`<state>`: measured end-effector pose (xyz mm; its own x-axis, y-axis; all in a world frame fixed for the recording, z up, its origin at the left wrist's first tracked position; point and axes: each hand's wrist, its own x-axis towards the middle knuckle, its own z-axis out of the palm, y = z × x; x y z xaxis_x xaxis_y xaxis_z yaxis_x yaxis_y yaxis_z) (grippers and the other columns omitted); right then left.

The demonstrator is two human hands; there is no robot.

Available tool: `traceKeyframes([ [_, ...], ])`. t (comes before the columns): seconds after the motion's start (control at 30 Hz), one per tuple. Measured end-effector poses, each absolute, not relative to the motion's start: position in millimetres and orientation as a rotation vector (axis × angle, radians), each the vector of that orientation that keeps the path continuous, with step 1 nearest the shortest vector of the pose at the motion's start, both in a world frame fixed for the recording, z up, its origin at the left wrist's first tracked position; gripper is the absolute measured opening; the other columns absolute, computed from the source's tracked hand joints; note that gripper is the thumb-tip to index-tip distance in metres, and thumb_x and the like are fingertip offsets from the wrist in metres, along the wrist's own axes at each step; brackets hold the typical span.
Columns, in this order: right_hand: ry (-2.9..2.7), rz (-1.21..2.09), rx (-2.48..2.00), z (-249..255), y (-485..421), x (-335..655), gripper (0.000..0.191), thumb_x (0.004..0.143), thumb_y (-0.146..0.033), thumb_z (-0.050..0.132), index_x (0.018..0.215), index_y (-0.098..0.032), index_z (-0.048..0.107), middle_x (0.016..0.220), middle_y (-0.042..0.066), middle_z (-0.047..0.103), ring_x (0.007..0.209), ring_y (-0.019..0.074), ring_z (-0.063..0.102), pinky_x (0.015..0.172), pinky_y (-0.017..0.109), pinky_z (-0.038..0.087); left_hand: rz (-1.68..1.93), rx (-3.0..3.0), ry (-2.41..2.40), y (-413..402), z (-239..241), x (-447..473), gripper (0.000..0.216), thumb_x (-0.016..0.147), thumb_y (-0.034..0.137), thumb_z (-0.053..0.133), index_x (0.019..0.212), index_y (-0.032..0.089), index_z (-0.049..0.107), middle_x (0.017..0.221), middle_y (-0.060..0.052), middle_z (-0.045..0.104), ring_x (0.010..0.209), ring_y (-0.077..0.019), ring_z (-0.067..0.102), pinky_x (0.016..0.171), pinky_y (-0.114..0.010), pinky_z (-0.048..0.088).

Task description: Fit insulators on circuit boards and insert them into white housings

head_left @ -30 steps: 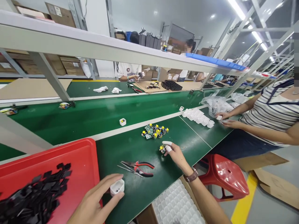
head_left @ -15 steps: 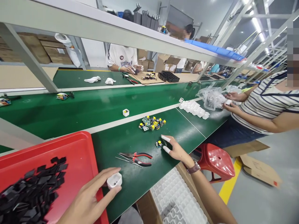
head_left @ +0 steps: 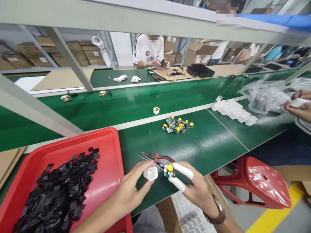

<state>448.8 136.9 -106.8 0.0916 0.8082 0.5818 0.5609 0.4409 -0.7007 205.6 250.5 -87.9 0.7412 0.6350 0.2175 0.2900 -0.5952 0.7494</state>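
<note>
Between the thumb and fingers of my left hand (head_left: 136, 184) is a small white plastic housing (head_left: 151, 174), its square opening turned toward me. My right hand (head_left: 196, 184), with white covers on two fingers, pinches a small circuit board (head_left: 169, 171) topped by a yellow part. The board is close to the housing's right side, apart from it. Just behind both hands lie red-and-black pliers (head_left: 160, 158) and thin metal tweezers (head_left: 145, 157), partly hidden. Farther back on the green bench is a pile of similar circuit boards (head_left: 177, 125).
At left a red tray (head_left: 110, 142) holds many black pieces (head_left: 63, 187). White housings (head_left: 233, 110) stand in rows at right, near a plastic bag (head_left: 264, 95). One housing (head_left: 156, 110) sits on the green belt. A red stool (head_left: 257, 181) is at right; co-workers sit across and at right.
My right hand has picked up the circuit board from the bench and brought it left, toward the housing. My left hand has moved the housing right and tipped it. The view has shifted left.
</note>
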Motion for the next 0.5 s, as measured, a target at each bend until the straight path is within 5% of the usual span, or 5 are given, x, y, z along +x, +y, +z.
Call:
traceKeyframes([
  [0.5, -1.776, 0.216, -1.084, -110.0, 139.6, 430.4, 0.071, 0.092, 0.001, 0.063, 0.157, -0.019, 0.042, 0.127, 0.019, 0.070, 0.118, 0.0302, 0.070, 0.092, 0.046, 0.066, 0.694, 2.149, 0.577, 244.1, -85.5, 217.1, 0.053, 0.098, 0.016, 0.064, 0.147, 0.029, 0.049, 0.129, -0.009, 0.068, 0.121, -0.0229, 0.066, 0.104, -0.040, 0.058],
])
